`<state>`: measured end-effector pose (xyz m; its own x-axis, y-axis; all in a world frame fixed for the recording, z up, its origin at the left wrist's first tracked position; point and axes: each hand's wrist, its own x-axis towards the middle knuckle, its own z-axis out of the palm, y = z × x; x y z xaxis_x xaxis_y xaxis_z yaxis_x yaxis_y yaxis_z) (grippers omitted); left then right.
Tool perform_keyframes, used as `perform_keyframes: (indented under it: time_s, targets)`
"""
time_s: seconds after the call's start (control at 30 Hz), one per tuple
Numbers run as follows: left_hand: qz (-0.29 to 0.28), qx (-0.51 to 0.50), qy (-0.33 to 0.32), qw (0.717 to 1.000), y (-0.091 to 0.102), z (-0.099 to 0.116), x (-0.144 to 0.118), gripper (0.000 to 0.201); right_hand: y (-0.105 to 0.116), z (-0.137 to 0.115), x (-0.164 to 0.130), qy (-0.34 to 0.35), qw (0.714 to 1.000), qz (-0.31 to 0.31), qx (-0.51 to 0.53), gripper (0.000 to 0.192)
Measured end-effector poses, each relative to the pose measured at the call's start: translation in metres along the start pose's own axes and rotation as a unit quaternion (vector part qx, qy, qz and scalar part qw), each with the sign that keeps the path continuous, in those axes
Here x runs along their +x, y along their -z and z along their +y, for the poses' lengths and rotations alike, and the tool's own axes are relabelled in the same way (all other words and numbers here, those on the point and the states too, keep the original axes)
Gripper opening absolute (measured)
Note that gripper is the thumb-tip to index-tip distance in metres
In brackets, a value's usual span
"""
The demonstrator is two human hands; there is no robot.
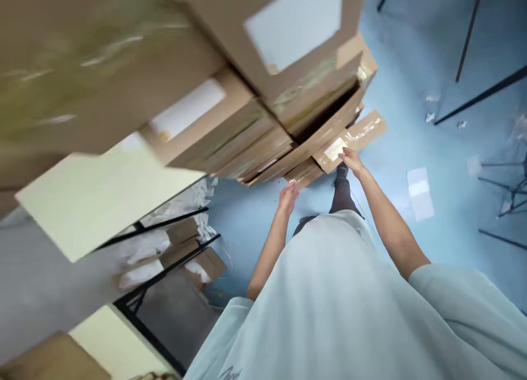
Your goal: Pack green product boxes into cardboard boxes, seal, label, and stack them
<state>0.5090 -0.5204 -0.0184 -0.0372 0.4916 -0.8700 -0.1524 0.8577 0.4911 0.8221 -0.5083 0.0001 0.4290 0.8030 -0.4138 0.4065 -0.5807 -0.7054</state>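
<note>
A tall stack of brown cardboard boxes with white labels and clear tape rises in front of me, blurred near the top. My right hand rests on a taped flap of the lowest box, fingers on the cardboard. My left hand hovers just under the bottom edge of the same box, fingers slightly curled, touching or almost touching it. Below me I see my pale shirt and one dark shoe on the blue floor.
A black wire rack with white packing material and small boxes stands at left, beside pale board panels. White paper sheets and plastic scraps lie on the blue floor. Black metal legs stand at right.
</note>
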Motion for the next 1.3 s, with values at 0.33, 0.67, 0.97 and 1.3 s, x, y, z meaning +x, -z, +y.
perform_keyframes:
  time_s: [0.33, 0.67, 0.97, 1.3]
  targets:
    - [0.071, -0.284, -0.223, 0.930, 0.282, 0.012, -0.151, 0.025, -0.118, -0.159, -0.236, 0.096, 0.967, -0.182, 0.151, 0.071]
    - [0.118, -0.412, -0.441, 0.789, 0.417, 0.015, -0.271, 0.024, -0.295, -0.374, -0.417, 0.319, 0.772, -0.548, -0.043, 0.042]
    - [0.365, -0.436, -0.435, 0.698, 0.521, -0.060, -0.342, 0.027, -0.472, -0.433, -0.545, 0.282, 0.509, -0.793, -0.180, 0.039]
    - [0.479, -0.513, -0.427, 0.570, 0.563, -0.087, -0.380, 0.028, -0.577, -0.450, -0.662, 0.250, 0.196, -0.897, -0.309, 0.054]
